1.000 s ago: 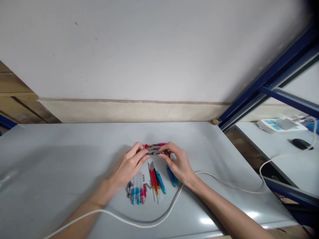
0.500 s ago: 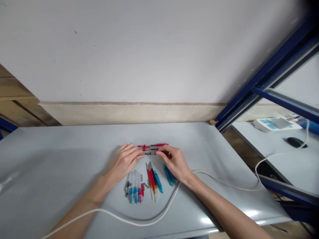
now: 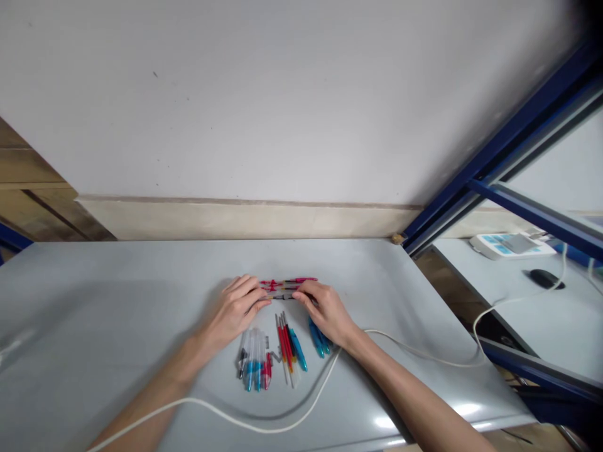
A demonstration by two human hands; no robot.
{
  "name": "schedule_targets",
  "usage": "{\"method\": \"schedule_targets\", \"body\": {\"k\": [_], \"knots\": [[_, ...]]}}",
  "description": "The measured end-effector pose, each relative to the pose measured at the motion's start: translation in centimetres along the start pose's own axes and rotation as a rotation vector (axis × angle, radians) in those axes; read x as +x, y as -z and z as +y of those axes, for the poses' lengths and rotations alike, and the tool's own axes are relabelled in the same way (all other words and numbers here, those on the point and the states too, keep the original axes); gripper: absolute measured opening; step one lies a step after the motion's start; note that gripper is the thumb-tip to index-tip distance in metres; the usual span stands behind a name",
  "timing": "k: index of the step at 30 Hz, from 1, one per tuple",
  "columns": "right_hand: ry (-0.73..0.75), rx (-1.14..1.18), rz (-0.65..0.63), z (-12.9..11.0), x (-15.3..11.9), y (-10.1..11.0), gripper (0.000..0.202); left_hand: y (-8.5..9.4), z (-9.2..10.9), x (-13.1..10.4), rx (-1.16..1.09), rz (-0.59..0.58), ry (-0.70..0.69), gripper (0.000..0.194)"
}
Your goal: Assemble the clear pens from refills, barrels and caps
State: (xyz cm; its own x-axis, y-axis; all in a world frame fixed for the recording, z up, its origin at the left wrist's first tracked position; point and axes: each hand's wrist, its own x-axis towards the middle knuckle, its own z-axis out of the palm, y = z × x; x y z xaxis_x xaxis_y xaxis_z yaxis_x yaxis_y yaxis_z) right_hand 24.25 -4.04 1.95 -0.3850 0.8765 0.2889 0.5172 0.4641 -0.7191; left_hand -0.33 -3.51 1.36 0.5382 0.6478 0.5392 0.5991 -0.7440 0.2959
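One white cable [image 3: 268, 430] curves along the near side of the bench [image 3: 117, 326]. Beyond it lie clear tubes [image 3: 254, 344], red refills [image 3: 284, 344] and blue pen pieces [image 3: 298, 350]. Farther out, the left hand [image 3: 239, 306] and right hand [image 3: 326, 310] pinch opposite ends of a dark pen [image 3: 283, 297], which spans the gap between their fingertips. Just past it lie red pens [image 3: 301, 280], then the wall [image 3: 282, 113].

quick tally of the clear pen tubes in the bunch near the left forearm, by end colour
Blue-ended tubes: 2
Black-ended tube: 1
Red-ended tube: 1
Total: 4, as far as the tight bunch shows
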Motion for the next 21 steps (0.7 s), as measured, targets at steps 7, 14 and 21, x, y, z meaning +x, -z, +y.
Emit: {"method": "schedule_targets", "body": {"k": [7, 14, 21], "knots": [[0.038, -0.051, -0.014, 0.5, -0.5, 0.5, 0.028, 0.2, 0.7, 0.5, 0.039, -0.044, -0.039, 0.016], [0.059, -0.115, -0.01, 0.6, -0.6, 1.0, 0.016, -0.5, 1.3, 0.8, 0.045, -0.04, -0.043, 0.017], [0.105, -0.207, -0.062, 0.5, -0.5, 1.1, 0.028, -0.7, 1.0, 0.8, 0.051, -0.009, -0.076, 0.015]]}}
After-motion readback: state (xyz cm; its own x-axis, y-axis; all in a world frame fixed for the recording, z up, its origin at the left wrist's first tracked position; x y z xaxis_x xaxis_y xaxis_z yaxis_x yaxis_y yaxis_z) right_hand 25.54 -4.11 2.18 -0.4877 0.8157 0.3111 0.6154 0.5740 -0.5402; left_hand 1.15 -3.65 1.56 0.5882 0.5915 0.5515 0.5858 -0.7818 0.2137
